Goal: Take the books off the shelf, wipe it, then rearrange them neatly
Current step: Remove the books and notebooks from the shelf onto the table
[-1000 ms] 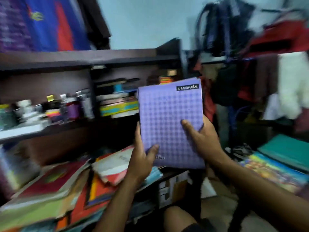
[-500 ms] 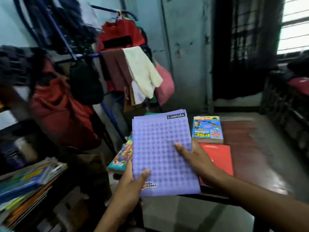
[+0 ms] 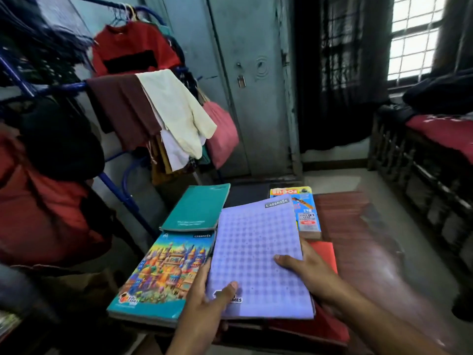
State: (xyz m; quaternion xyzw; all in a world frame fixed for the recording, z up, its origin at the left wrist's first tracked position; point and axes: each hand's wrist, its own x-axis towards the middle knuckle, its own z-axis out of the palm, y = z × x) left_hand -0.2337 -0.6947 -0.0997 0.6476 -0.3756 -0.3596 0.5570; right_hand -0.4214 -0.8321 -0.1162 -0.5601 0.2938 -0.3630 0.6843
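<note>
Unloading step: another notebook reaches the table.

Past the colourful notebook (image 3: 163, 275), the left hand (image 3: 204, 301) and right hand (image 3: 309, 272) pinch the purple notebook (image 3: 258, 254), thumbs on top, just over the red book (image 3: 325, 252); next, I'd judge, lower it flat and release.

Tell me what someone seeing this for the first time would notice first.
The purple Classmate notebook stands out at centre, held over the table by the left hand at its near edge and the right hand at its right side. Left of it lies a notebook with a colourful city cover, a teal book just beyond. Clothes hang on a blue rack at upper left.
</note>
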